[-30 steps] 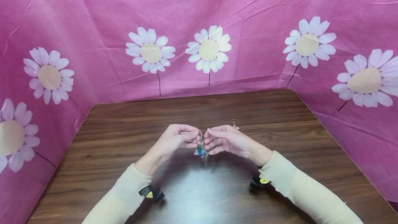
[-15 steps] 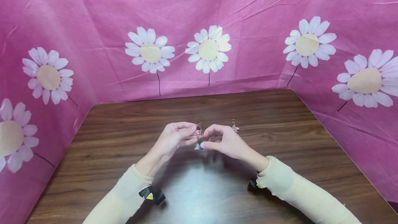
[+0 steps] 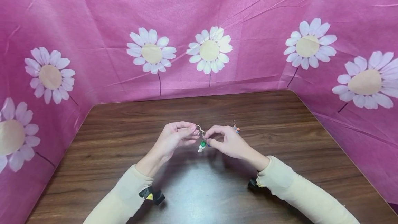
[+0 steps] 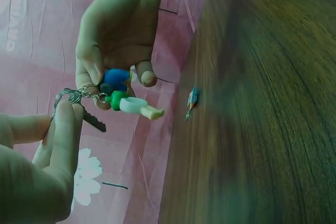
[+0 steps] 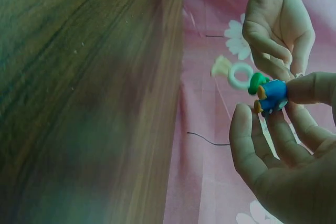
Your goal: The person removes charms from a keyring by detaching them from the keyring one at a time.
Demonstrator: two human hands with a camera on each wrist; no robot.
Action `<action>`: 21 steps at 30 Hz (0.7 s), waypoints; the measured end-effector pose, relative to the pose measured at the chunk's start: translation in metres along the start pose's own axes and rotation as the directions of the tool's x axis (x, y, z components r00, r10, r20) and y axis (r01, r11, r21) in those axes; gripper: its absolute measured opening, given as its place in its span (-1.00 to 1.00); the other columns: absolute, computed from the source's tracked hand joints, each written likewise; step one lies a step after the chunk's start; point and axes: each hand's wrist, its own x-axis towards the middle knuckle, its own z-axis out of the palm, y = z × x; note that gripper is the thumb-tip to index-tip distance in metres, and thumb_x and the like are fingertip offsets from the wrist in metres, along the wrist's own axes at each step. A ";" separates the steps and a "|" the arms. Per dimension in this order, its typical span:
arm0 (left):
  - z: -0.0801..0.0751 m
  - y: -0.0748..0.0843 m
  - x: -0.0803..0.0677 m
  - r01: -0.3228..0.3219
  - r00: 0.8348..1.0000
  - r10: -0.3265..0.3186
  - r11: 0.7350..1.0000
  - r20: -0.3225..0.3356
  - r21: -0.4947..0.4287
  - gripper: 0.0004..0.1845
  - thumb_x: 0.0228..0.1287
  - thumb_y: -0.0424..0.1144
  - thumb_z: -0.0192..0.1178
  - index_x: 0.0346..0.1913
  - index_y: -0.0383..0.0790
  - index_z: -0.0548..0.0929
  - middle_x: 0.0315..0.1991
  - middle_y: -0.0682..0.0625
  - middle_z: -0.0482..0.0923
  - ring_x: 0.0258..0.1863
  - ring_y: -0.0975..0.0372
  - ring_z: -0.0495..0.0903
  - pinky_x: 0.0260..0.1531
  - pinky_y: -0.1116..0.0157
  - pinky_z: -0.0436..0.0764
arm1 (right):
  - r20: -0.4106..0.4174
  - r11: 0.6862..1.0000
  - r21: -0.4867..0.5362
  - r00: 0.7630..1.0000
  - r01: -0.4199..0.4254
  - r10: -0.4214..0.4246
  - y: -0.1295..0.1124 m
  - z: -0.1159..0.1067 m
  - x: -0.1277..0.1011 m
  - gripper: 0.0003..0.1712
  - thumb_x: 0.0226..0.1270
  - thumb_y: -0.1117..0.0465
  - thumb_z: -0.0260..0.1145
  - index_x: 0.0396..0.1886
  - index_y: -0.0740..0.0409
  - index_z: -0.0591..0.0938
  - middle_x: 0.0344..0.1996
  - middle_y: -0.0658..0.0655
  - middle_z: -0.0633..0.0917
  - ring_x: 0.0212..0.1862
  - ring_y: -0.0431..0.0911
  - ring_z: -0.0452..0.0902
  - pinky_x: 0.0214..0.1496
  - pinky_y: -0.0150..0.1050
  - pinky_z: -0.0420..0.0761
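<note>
Pink daisy-print backdrop, wooden table (image 3: 280, 155): we are pinching a key ring (image 4: 67, 96) in our left hand (image 3: 174, 139) above centre, our right hand (image 3: 225, 141) gripping its blue-green charm (image 5: 270, 94), risking a slip.
</note>
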 end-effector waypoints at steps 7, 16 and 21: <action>0.000 0.000 0.001 -0.007 1.000 0.007 0.999 0.008 -0.031 -0.75 0.41 -0.41 0.25 0.03 -0.54 0.60 -0.25 -0.13 0.75 -0.29 0.19 0.75 -0.14 0.22 0.75 | 0.056 1.000 -0.006 0.998 0.021 -0.020 -0.003 -0.005 0.001 -0.86 0.36 0.35 0.33 -0.13 0.13 0.71 -0.27 -0.02 0.74 -0.16 -0.11 0.65 0.00 -0.15 0.66; 0.002 0.002 0.001 -0.027 0.999 0.028 0.998 0.017 -0.062 -0.75 0.43 -0.40 0.23 0.05 -0.51 0.59 -0.21 -0.15 0.76 -0.26 0.17 0.77 -0.14 0.21 0.75 | -0.010 1.000 0.016 1.000 0.013 -0.013 -0.001 0.000 0.002 -0.76 0.31 0.18 0.49 -0.05 0.01 0.71 -0.24 -0.06 0.71 -0.15 -0.12 0.65 -0.11 -0.18 0.71; 0.004 0.002 0.001 -0.039 0.999 0.040 0.996 0.007 -0.082 -0.75 0.44 -0.40 0.22 0.07 -0.51 0.58 -0.21 -0.13 0.77 -0.27 0.18 0.77 -0.14 0.21 0.75 | -0.044 0.995 0.004 0.994 0.100 -0.099 0.000 0.005 0.004 -0.66 0.20 0.23 0.57 -0.03 0.05 0.71 -0.11 -0.01 0.68 -0.05 -0.09 0.64 -0.01 -0.13 0.72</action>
